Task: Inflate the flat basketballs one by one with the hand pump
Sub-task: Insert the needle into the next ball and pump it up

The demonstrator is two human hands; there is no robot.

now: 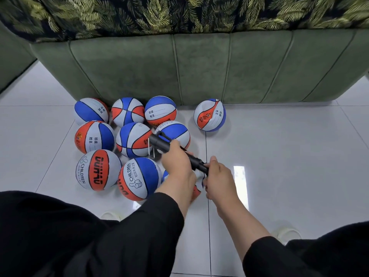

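A black hand pump [159, 143] slants from upper left down to lower right above the floor. My left hand [176, 164] grips its barrel. My right hand [216, 177] holds the pump's lower end, fingers curled round it. Beneath both hands lies a basketball [196, 191], mostly hidden; only bits of blue, white and orange show. Several red, white and blue basketballs [132, 139] cluster on the floor to the left. One dented, partly flat basketball [209, 114] sits apart near the sofa.
A green sofa [199, 66] with a leaf-patterned cover stands just behind the balls. The floor is glossy white tile [279, 156]. My black sleeves and legs fill the bottom of the view, with light shoes [287, 232] at the sides.
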